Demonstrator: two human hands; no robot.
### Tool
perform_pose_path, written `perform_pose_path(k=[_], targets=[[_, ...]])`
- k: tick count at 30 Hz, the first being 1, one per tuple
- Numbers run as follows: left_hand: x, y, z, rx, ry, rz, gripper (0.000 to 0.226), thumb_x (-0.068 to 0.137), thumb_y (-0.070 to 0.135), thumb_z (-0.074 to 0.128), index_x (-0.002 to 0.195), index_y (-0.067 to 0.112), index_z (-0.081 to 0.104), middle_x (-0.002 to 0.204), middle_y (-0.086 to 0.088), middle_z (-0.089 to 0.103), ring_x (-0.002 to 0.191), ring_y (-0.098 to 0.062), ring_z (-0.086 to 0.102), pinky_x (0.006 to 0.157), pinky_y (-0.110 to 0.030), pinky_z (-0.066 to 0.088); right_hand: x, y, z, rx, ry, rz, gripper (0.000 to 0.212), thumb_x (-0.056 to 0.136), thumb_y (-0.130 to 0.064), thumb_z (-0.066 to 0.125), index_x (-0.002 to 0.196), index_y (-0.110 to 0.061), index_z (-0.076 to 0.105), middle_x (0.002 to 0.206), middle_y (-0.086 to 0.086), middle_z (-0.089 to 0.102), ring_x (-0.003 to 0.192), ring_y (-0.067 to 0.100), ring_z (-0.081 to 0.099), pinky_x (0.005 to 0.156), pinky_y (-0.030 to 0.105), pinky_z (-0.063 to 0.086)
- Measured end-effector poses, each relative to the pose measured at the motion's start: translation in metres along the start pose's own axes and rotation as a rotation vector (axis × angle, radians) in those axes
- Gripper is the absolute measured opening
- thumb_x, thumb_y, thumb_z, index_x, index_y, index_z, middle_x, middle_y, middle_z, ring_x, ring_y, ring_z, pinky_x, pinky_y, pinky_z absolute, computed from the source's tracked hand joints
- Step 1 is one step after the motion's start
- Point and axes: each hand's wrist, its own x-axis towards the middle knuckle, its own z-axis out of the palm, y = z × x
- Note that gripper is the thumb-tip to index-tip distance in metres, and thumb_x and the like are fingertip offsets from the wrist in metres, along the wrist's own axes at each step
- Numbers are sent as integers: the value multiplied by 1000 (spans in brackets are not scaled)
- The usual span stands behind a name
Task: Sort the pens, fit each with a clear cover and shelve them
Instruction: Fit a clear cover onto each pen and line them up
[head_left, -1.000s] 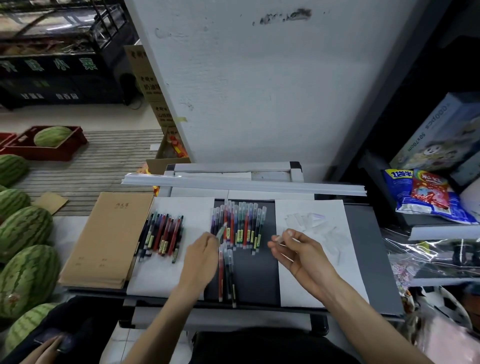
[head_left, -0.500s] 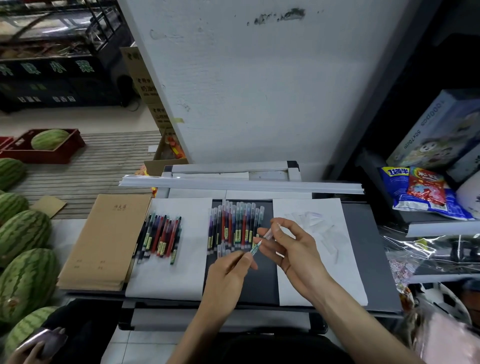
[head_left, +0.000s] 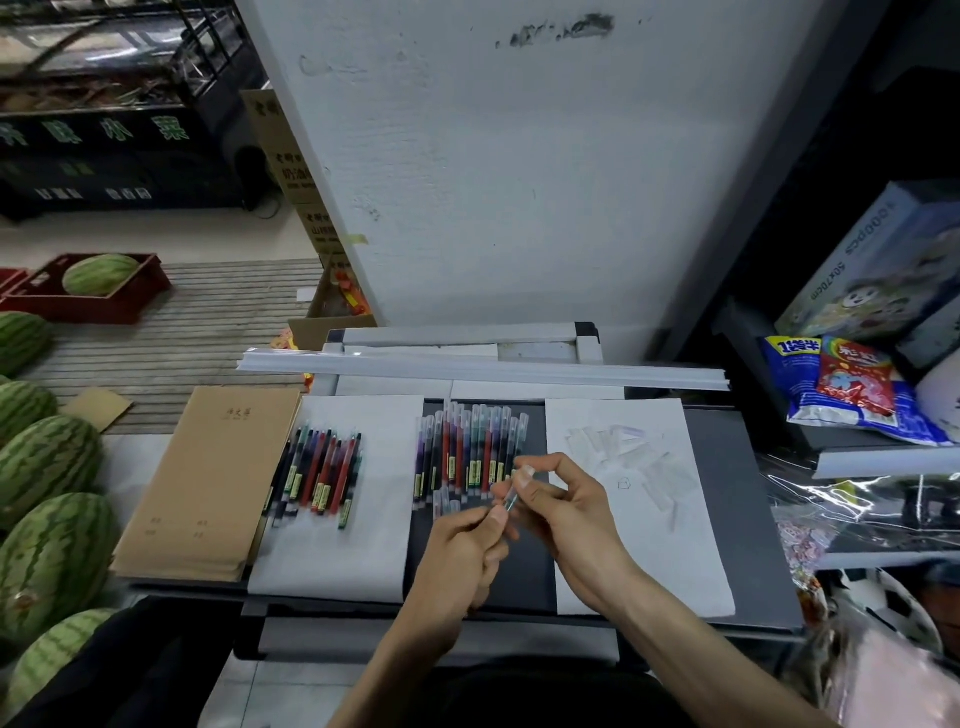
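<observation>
Over the dark tray (head_left: 727, 519), beside the row of pens (head_left: 470, 452), your left hand (head_left: 462, 545) pinches 1 pen (head_left: 510, 500) by its lower end, your right hand (head_left: 566, 514) pinches its top; keep both ends in line, press straight home, don't twist

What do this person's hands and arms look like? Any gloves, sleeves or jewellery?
Both the left hand and the right hand are bare, with no gloves and no rings that I can make out. The forearms are uncovered too: no sleeve reaches into view, and neither wrist carries a watch or band.
</observation>
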Motion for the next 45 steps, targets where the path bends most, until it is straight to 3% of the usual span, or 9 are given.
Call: perform_pose_path(k=[6,9,14,19,23,28,34,39,45], targets=[[4,0,-6,-157,-80,-87,37,107,31,53,83,8,69,65,-4,38,46,-12,18,49,-28,9,11,1,-2,-102,-79,-16,18,100,-9,65,116,-3,63,100,22,77,76,18,73,83,36,58],[6,-4,-11,-88,-61,-45,37,109,28,51,88,6,74,70,-8,43,49,-14,22,49,-30,14,18,3,-9,-231,-116,-10,17,100,-16,66,116,-12,70,97,15,78,83,24,75,87,37,61],[17,-25,-31,353,215,-8,27,106,18,52,95,11,76,72,-4,61,58,-15,49,53,-26,39,37,25,-50,-940,23,-81,21,98,-35,66,119,-32,71,104,-10,74,92,8,70,85,26,52],[22,-53,-68,698,414,6,33,102,22,54,75,8,64,64,-4,65,59,-22,56,58,-36,45,46,29,-112,-1571,231,-166,35,96,-24,55,130,-25,62,128,-2,61,115,21,59,85,37,53],[28,-70,-84,831,459,-75,28,94,26,58,69,15,64,59,-2,67,55,-22,64,56,-41,56,55,33,-137,-1687,283,-243,41,91,-18,62,132,-22,62,134,1,56,111,26,59,82,39,57],[32,-76,-79,852,422,-68,13,94,30,66,84,24,71,68,5,70,64,-10,67,65,-37,61,67,36,-141,-1745,278,-291,44,89,-12,63,133,-19,64,130,3,61,107,28,61,81,41,58],[39,-78,-75,861,451,-14,12,94,35,71,90,29,62,76,8,67,68,-11,64,66,-37,58,72,36,-135,-1708,256,-264,30,98,-17,56,127,-17,64,125,2,61,109,25,57,80,38,56],[44,-77,-75,868,452,12,18,93,31,73,87,28,56,77,7,64,69,-14,61,63,-37,55,72,34,-130,-1601,193,-295,52,98,-16,56,148,-27,46,130,0,54,116,24,55,76,40,59],[52,-71,-71,923,406,37,13,92,26,74,86,22,62,75,10,62,70,-10,58,65,-36,53,78,36,-126,-1665,148,-260,41,102,-22,53,142,-30,52,132,-2,51,123,19,48,70,30,51]])
